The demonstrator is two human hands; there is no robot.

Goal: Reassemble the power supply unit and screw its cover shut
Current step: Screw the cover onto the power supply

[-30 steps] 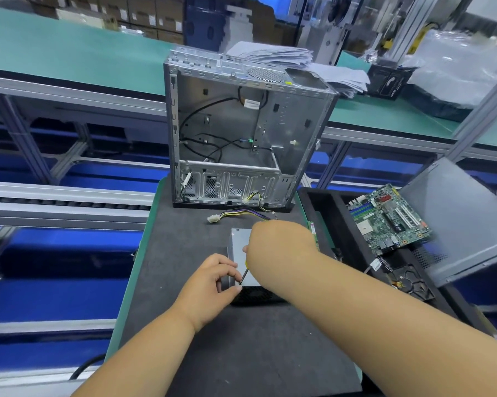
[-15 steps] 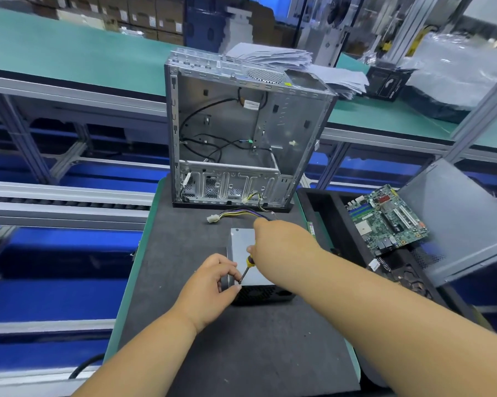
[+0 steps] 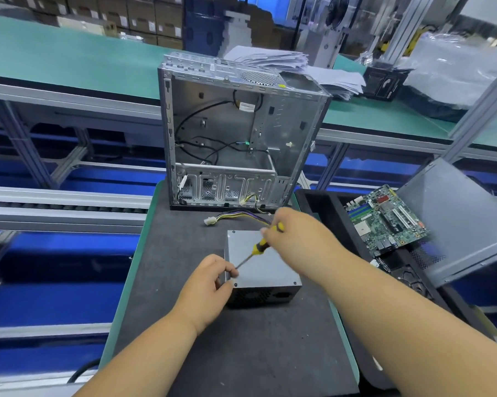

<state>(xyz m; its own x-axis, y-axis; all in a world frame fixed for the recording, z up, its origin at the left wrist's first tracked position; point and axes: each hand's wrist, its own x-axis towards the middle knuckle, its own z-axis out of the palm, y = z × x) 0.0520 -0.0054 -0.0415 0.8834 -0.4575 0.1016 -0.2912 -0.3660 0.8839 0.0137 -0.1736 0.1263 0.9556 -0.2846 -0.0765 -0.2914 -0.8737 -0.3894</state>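
Observation:
A grey power supply unit [image 3: 265, 269] lies flat on the dark mat [image 3: 241, 353], its cover on top and its vented black side facing me. Its coloured cable bundle [image 3: 235, 217] runs off toward the open case. My left hand [image 3: 210, 285] grips the unit's near left corner, fingers curled at the edge. My right hand [image 3: 296, 233] holds a yellow-and-black screwdriver [image 3: 257, 249] slanted down to the left. The screwdriver's tip is close to my left fingers, above the left edge of the cover.
An empty metal computer case [image 3: 241, 133] stands open behind the unit. To the right a black tray [image 3: 321, 207] holds a green motherboard [image 3: 384, 219], and a grey side panel [image 3: 465, 219] leans over it. Blue conveyor rails run on the left.
My right hand has pulled back and to the right, lifting the screwdriver from upright to a slant. More of the cover shows. My left hand has stayed at the corner.

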